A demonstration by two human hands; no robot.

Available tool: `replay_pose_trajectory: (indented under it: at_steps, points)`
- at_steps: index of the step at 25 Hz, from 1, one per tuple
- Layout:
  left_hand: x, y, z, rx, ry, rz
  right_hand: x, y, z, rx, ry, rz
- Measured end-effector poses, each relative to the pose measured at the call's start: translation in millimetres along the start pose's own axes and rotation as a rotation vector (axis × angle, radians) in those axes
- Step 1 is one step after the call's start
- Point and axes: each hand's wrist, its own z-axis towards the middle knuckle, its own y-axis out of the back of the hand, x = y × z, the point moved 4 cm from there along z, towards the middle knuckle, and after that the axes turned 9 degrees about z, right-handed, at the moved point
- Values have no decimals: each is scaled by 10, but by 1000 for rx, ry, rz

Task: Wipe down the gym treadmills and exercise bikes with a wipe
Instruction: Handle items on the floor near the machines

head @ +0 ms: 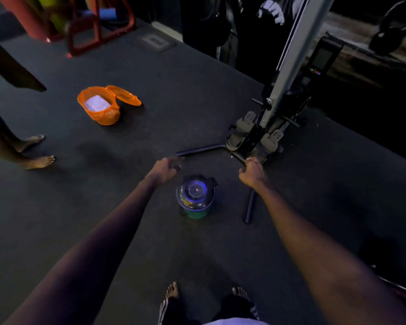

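Black handlebar (204, 148): right hand (253, 171) grips it; left hand (167, 168) curled at its end, grip unclear.

The scene is dimly lit, and the dark floor (197, 102) is rendered grainy. A bluish-violet glare is reflected on the domed lid of the canister (195, 191), and the pale cloth (96, 104) inside the orange basket (108, 117) is overexposed. Soft shadows are cast beside the basket. The left hand (167, 168) and the handlebar (202, 150) end beside it are smeared by motion blur. Straight lines are bent toward the edges, and the upper right corner is lost in blackness.
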Motion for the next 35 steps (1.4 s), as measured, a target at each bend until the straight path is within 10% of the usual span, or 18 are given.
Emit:
replay_pose_trajectory:
  at_steps: [23, 33, 35]
  points:
    - [1102, -160, 2373, 315, -178, 245, 657, -1300, 893, -159, -510, 165]
    - [2180, -2005, 3610, 503, -269, 269, 438, -3168, 1154, -87, -785, 368]
    - [2542, -2759, 3773, 593, -69, 234, 233, -3479, 1155, -137, -815, 393]
